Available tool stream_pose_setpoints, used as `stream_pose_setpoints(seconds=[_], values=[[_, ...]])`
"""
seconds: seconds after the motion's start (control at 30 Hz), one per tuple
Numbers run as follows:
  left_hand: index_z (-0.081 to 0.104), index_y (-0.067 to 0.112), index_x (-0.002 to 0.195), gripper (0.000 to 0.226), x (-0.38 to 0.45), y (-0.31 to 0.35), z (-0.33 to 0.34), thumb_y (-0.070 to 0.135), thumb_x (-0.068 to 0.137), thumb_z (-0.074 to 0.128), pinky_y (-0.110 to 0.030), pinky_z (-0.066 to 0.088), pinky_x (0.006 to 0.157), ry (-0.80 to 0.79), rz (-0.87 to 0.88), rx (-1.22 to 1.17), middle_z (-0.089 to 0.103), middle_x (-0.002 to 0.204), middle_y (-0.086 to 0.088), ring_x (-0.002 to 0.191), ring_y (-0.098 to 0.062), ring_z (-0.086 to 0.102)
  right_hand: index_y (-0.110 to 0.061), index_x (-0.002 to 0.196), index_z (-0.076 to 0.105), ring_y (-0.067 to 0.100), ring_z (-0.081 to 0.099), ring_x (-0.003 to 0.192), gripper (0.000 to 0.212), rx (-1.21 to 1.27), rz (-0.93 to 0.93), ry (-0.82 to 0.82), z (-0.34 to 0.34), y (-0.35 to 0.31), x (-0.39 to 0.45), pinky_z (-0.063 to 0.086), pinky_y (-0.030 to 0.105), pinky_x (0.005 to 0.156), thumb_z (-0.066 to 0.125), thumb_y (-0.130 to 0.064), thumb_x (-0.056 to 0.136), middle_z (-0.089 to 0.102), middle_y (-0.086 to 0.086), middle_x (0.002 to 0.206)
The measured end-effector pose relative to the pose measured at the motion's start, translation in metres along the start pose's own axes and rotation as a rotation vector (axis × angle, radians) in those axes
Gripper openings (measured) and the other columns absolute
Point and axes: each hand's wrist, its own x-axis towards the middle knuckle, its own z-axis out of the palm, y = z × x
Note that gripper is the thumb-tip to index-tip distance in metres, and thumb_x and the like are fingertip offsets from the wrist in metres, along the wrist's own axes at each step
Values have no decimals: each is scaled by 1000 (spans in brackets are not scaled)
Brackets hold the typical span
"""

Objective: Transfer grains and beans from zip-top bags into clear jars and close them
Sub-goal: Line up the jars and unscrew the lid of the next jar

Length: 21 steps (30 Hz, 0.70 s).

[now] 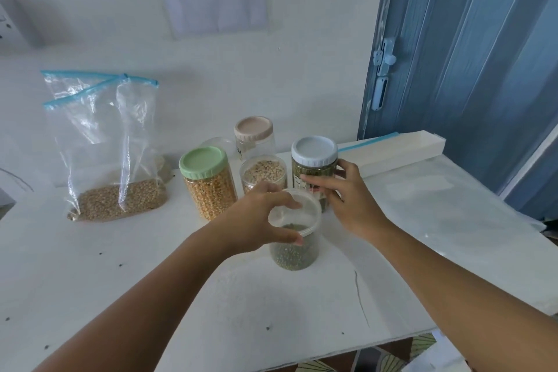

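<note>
Both forearms bare, reaching toward 12 o'clock. Left hand (259, 214) enters from 7 o'clock, fingers and thumb curled in a C. Right hand (341, 190) enters from 4 o'clock, fingers spread, lightly bent.

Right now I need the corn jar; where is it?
In the head view, the green-lidded corn jar stands left of the group, between the bag and the lidless jar.

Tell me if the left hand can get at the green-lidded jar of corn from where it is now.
Probably yes. The left hand grips the rim of the open jar of green beans, and the green-lidded jar stands just beyond it with nothing between. It must first let go of that grip.
</note>
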Motion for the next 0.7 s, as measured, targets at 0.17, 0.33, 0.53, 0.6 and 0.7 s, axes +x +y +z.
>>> stream_pose_setpoints(seconds=[0.17,0.33,0.53,0.6,0.7], values=[[63,43,136,66,5,5,2,61,76,85,-27,41,104,-3,-20,-22,38,146,12,127,-11,45,-61,128,59,27,34,148,65,-49,-34,6,4,7,17,38,40,121,62,-2,101,29,4,156],[62,43,135,62,16,14,4,57,80,84,-30,41,108,-13,-27,-35,37,147,10,130,-12,42,-53,136,60,32,32,150,57,-105,-21,-69,3,15,47,35,47,123,57,-6,104,27,8,158],[61,41,138,64,30,20,4,56,80,84,-33,40,113,-34,-43,-33,33,154,6,136,-15,40,-51,143,55,33,35,150,62,-130,-28,-182,3,31,84,32,52,124,53,-2,105,19,5,160],[60,41,139,64,36,22,5,56,81,84,-35,40,115,-36,-50,-27,32,156,5,138,-17,40,-50,144,54,33,25,154,63,-128,2,-225,1,32,94,27,51,126,52,0,105,16,2,162],[59,41,139,63,43,24,6,55,82,83,-40,41,116,-38,-60,-16,31,157,4,139,-20,41,-49,146,53,33,19,156,65,-107,21,-264,-1,29,106,23,49,128,51,2,105,13,1,163]])
